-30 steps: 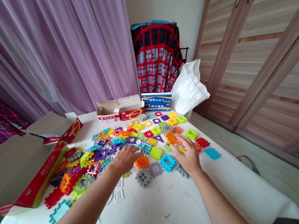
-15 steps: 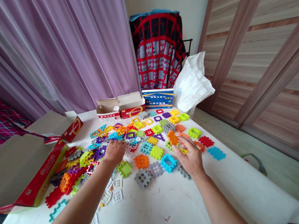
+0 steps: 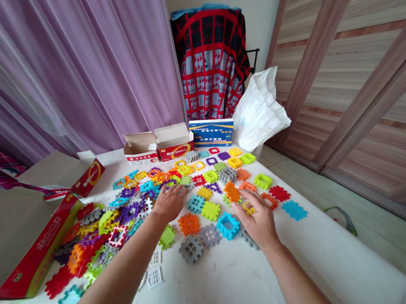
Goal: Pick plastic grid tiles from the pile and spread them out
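My right hand (image 3: 257, 217) holds an orange notched tile (image 3: 232, 192) between thumb and fingers, above other tiles on the right of the spread. My left hand (image 3: 170, 202) is over the middle of the pieces, palm down, with its fingers spread; what lies under the palm is hidden. Near it are a yellow tile (image 3: 205, 193), a teal window tile (image 3: 196, 203) and a lime tile (image 3: 210, 211). An orange window tile (image 3: 189, 224), a grey window tile (image 3: 191, 250) and a blue frame tile (image 3: 228, 226) lie between my hands.
Large open red boxes (image 3: 54, 236) stand at the left. Two small open boxes (image 3: 177, 150) and a blue box (image 3: 212, 133) line the back, beside a white plastic bag (image 3: 259, 111). White window pieces (image 3: 154, 277) lie near my left forearm.
My left hand has shifted right over the pieces. My right hand still holds the orange tile, almost in the same place. The camera view has turned slightly.
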Motion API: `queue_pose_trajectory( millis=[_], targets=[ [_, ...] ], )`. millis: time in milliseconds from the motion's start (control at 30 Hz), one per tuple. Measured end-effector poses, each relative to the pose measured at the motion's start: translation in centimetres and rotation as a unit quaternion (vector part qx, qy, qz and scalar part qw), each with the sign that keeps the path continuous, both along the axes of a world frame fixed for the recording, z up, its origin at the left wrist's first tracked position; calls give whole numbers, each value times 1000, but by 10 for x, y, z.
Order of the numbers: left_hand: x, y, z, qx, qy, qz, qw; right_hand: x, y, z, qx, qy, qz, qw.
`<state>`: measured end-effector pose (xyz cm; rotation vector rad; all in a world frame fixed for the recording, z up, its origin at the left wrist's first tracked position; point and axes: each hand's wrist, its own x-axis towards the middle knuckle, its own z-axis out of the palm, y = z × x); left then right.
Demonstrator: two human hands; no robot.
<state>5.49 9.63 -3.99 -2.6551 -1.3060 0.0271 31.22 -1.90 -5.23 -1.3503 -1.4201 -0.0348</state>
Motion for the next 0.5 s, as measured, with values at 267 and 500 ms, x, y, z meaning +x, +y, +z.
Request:
queue_pose_trajectory(
  millis=[267, 500],
  targets=[
    [10, 14, 5, -12, 0, -16, 1000, -1, -3, 3, -7, -3, 1, 1000],
    [12, 30, 8, -42, 5, 17, 999, 3, -2, 1, 1, -21, -8, 1000]
  ],
)
